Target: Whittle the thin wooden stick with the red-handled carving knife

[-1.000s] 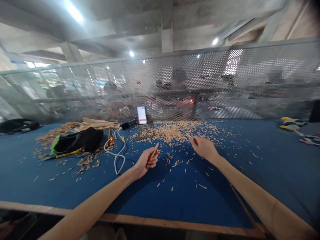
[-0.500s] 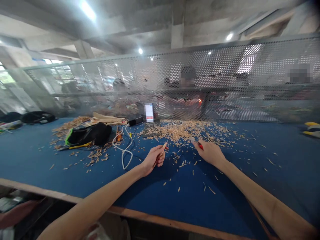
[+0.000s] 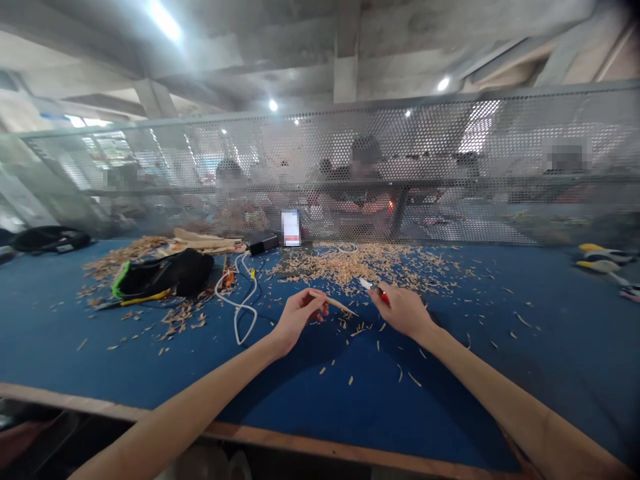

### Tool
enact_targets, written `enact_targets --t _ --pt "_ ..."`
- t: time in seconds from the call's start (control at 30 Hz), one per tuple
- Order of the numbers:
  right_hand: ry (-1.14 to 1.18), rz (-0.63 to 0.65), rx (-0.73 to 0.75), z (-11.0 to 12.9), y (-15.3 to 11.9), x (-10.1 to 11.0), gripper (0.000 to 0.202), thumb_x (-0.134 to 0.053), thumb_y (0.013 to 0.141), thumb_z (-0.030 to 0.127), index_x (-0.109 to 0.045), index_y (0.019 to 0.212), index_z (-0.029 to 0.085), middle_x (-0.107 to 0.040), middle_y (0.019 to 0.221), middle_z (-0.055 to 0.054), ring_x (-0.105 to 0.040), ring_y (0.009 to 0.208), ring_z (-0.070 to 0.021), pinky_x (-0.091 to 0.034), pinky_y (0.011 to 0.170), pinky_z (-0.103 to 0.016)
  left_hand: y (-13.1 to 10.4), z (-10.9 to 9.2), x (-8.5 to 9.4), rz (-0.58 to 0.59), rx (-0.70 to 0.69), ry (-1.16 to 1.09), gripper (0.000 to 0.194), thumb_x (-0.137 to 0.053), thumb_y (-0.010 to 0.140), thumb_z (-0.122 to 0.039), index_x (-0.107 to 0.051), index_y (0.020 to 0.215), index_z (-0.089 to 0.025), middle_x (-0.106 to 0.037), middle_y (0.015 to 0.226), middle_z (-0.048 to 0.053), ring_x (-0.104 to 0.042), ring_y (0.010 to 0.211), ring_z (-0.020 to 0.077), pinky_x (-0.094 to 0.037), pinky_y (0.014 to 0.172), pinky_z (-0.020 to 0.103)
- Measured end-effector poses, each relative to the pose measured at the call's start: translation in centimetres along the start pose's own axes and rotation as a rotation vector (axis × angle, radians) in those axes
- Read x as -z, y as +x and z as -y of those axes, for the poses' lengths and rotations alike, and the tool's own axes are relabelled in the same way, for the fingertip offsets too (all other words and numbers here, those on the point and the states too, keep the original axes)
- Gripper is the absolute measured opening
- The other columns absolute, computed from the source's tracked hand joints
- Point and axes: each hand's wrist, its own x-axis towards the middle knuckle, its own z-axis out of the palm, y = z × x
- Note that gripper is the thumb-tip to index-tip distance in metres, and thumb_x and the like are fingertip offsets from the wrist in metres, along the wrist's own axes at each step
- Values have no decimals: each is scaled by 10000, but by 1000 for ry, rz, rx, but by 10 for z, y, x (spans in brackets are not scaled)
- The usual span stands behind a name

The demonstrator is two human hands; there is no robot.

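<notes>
Between the fingers of my left hand (image 3: 296, 321) is a thin pale wooden stick (image 3: 341, 307), its tapered end pointing right and slightly down over the table. My right hand (image 3: 407, 310) is closed around the red handle of a knife (image 3: 373, 288), whose short bright blade points left and away from me. Blade and stick are apart. A broad scatter of wood shavings (image 3: 350, 265) lies just beyond both hands, and a few loose curls rest on the blue tabletop (image 3: 310, 400) below them.
To the left are a black pouch with green trim (image 3: 193, 270), a yellow-handled tool (image 3: 145, 298), pale wood pieces (image 3: 205, 241) and a white cable (image 3: 240, 305). A phone (image 3: 290, 228) stands before the perforated metal screen (image 3: 310, 153). Yellow-and-grey-handled pliers (image 3: 600, 265) lie far right. People sit beyond the screen.
The stick in my left hand has swung from pointing up and away to pointing right. The knife blade now shows more clearly. My view has turned slightly to the right.
</notes>
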Motion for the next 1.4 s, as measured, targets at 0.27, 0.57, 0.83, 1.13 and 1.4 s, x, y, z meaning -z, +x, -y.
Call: enact_targets --t 0.27,0.57,0.83,1.13,1.4 --pt "310 -61 166 36 -19 6 382 -383 1018 531 -513 798 246 -623 642 -18 -590 589 -180 -321 593 -282 -1 7 -2 17 6 79 564 -835 688 -608 -773 964 -121 -771 835 86 -675 754 180 -539 716 277" --pt "293 3 328 15 -10 -11 223 -488 993 356 -581 842 222 -653 690 -24 -574 610 -159 -289 592 -253 0 14 0 95 -19 94 543 -756 791 -604 -795 1035 -120 -794 918 105 -705 824 198 -564 809 306" --pt "203 72 317 8 -8 -4 145 -519 976 273 -624 892 217 -729 845 -49 -647 738 -172 -332 648 -254 1 10 12 325 -52 665 473 -590 897 -571 -681 712 -145 -595 522 -9 -446 453 91 -328 476 220" --pt "217 84 146 54 -25 16 293 -338 1073 397 -555 1085 201 -724 798 -45 -659 666 -192 -268 594 -275 -3 18 5 150 -235 807 507 -456 944 -548 -485 596 -180 -300 544 -62 -265 529 89 -194 502 243" --pt "80 159 219 68 -27 15 330 -320 1088 381 -590 1066 194 -751 838 -68 -686 709 -199 -259 582 -286 -13 15 -3 141 -298 790 460 -429 972 -508 -511 663 -177 -381 535 -58 -308 510 87 -247 498 230"
